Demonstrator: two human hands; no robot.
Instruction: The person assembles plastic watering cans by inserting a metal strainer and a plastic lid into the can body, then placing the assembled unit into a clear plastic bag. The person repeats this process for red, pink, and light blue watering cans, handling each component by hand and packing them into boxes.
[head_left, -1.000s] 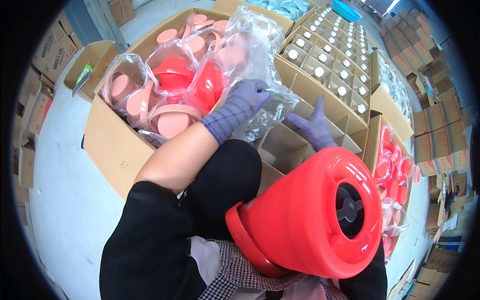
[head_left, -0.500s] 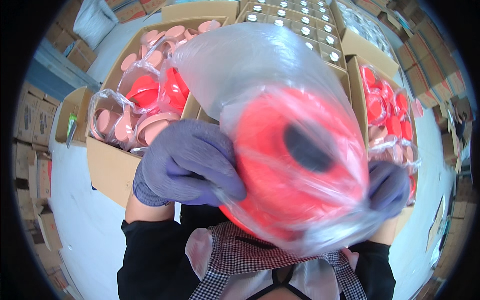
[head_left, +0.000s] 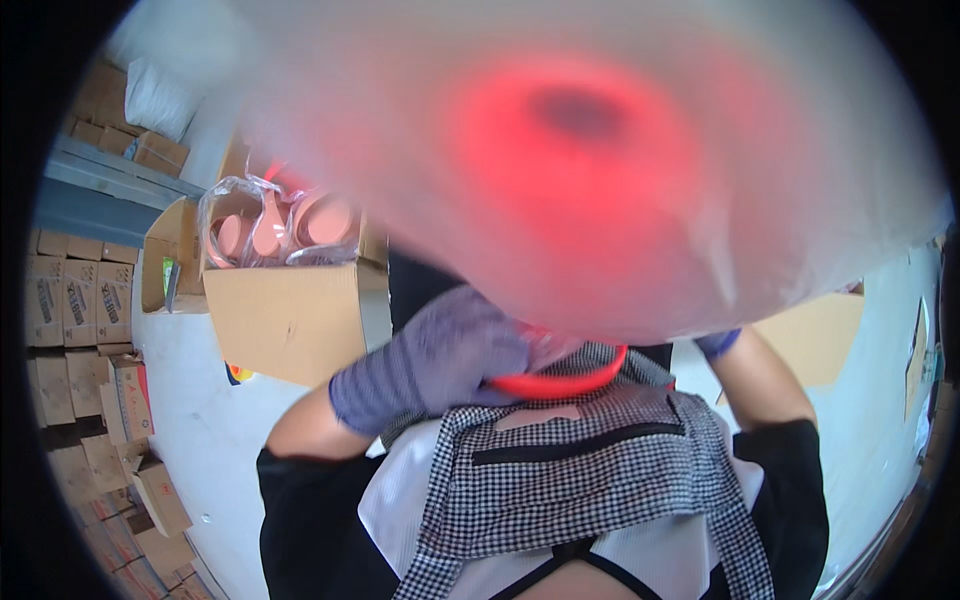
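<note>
A cloudy clear plastic bag (head_left: pixel 380 110), swollen and blurred, fills the upper part of the view close up. Through it shows a red round dish-like thing (head_left: pixel 580 210) with a dark oval at its middle; its exact kind is unclear. Below the bag a curved red rim (head_left: pixel 570 386) pokes out in front of my checked apron. My left hand (head_left: pixel 450 350), in a purple-grey knit glove, is closed around the rim and gathered plastic. Only the glove cuff of my right hand (head_left: pixel 718 343) shows at the bag's lower right edge; its fingers are hidden behind the plastic.
An open carton (head_left: pixel 285 315) ahead on the left holds pink pieces (head_left: pixel 270 225) in clear plastic. Part of another carton (head_left: pixel 815 335) shows on the right. Stacked cartons (head_left: pixel 80 300) line the left side, beside the pale floor (head_left: pixel 200 430).
The bagged red thing has come up closer to view and tilted, now covering the cartons ahead. Both hands have moved lower relative to it, and the right one has slipped behind the plastic.
</note>
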